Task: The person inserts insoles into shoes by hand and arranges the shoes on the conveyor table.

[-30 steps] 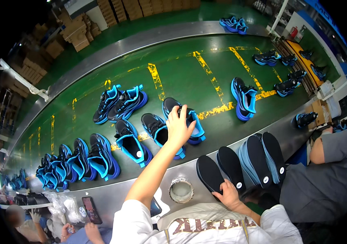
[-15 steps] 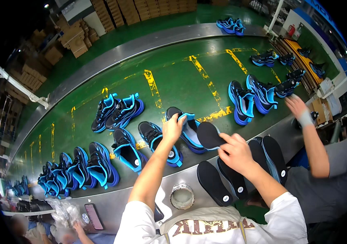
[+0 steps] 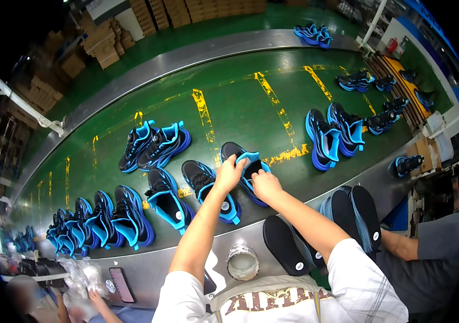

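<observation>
Stacked insoles (image 3: 282, 245) still to use, near edge of counter (image 3: 156, 264). Left hand (image 3: 230, 173) closed on collar of black-blue shoe (image 3: 232, 149) on green belt (image 3: 229, 107); right hand (image 3: 266, 184) fingers bunched at its opening, grip hidden; seating looks unfinished. Two shoes (image 3: 166, 188) leftward already lined. Beyond toe, belt reaches grey rail (image 3: 197, 63).

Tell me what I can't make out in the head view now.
Head view:
Held shoe: inside of the heel, covered by the right hand.
Second insole: mostly under the right forearm.
Co-worker's hand: behind the insole stack.
Far-left shoes: too small to count.
</observation>
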Action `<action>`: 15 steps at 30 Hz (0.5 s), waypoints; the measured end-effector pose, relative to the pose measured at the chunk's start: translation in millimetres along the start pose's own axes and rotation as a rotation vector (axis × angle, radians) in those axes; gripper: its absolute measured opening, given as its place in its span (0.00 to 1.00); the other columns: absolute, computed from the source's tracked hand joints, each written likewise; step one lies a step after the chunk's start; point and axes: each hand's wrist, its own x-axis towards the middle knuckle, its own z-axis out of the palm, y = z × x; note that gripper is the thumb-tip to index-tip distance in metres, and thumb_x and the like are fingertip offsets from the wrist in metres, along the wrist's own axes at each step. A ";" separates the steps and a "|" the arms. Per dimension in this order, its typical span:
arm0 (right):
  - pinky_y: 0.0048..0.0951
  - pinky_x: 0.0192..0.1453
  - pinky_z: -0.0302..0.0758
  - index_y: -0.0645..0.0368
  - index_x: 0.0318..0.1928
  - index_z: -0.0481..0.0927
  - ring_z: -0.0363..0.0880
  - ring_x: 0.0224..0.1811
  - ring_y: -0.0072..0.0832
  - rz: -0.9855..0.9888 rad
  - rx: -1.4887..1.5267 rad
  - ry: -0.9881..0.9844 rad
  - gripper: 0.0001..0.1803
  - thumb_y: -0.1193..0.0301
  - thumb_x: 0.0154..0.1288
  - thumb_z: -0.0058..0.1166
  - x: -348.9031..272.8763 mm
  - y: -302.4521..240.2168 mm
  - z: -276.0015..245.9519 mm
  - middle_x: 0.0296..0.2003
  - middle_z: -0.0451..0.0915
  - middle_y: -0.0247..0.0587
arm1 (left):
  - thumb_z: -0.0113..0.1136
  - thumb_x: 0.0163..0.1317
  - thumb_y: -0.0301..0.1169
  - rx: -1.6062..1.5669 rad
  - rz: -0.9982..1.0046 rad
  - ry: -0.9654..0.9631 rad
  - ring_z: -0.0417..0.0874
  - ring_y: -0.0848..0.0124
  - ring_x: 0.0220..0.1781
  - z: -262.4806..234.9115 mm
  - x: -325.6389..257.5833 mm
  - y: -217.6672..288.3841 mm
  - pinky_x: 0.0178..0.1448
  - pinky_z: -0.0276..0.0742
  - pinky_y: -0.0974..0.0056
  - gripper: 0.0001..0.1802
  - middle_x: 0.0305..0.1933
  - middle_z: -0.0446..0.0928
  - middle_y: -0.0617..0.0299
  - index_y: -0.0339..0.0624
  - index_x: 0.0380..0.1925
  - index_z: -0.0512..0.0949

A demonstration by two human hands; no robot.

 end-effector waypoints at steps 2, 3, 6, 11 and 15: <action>0.39 0.45 0.73 0.58 0.38 0.76 0.74 0.43 0.42 -0.037 0.011 0.020 0.11 0.68 0.56 0.47 -8.1 -3.3 -8.9 0.41 0.72 0.49 | 0.52 0.58 0.43 -0.056 -0.019 -0.005 0.72 0.71 0.27 -4.4 -4.7 0.2 0.33 0.68 0.64 0.21 0.24 0.73 0.54 0.33 0.37 0.72; 0.40 0.46 0.73 0.57 0.39 0.76 0.74 0.43 0.43 -0.067 0.027 0.047 0.13 0.65 0.55 0.49 -14.1 -5.2 -17.2 0.41 0.72 0.49 | 0.52 0.58 0.43 -0.108 -0.027 -0.014 0.73 0.71 0.29 -6.2 -6.7 0.9 0.34 0.69 0.65 0.22 0.26 0.74 0.55 0.34 0.42 0.72; 0.41 0.47 0.72 0.53 0.41 0.77 0.75 0.42 0.43 -0.087 -0.204 -0.001 0.18 0.59 0.50 0.54 -30.9 -5.1 -47.7 0.39 0.74 0.49 | 0.56 0.56 0.42 -0.218 -0.083 0.032 0.73 0.74 0.31 -8.1 -11.2 7.6 0.35 0.69 0.68 0.27 0.27 0.74 0.58 0.33 0.49 0.69; 0.39 0.47 0.73 0.55 0.36 0.80 0.76 0.40 0.43 -0.118 -0.065 -0.419 0.15 0.62 0.46 0.55 -2.0 12.8 -55.7 0.31 0.77 0.50 | 0.57 0.55 0.41 -0.372 -0.136 0.002 0.71 0.75 0.25 -7.0 -11.1 4.1 0.30 0.67 0.69 0.25 0.22 0.72 0.61 0.35 0.48 0.71; 0.40 0.45 0.72 0.58 0.27 0.80 0.74 0.40 0.43 -0.306 -0.088 -0.245 0.09 0.69 0.48 0.49 2.9 27.4 -29.3 0.33 0.75 0.50 | 0.56 0.56 0.40 -0.347 -0.110 -0.013 0.67 0.76 0.22 -6.0 -10.6 6.9 0.27 0.64 0.68 0.18 0.18 0.68 0.61 0.34 0.34 0.73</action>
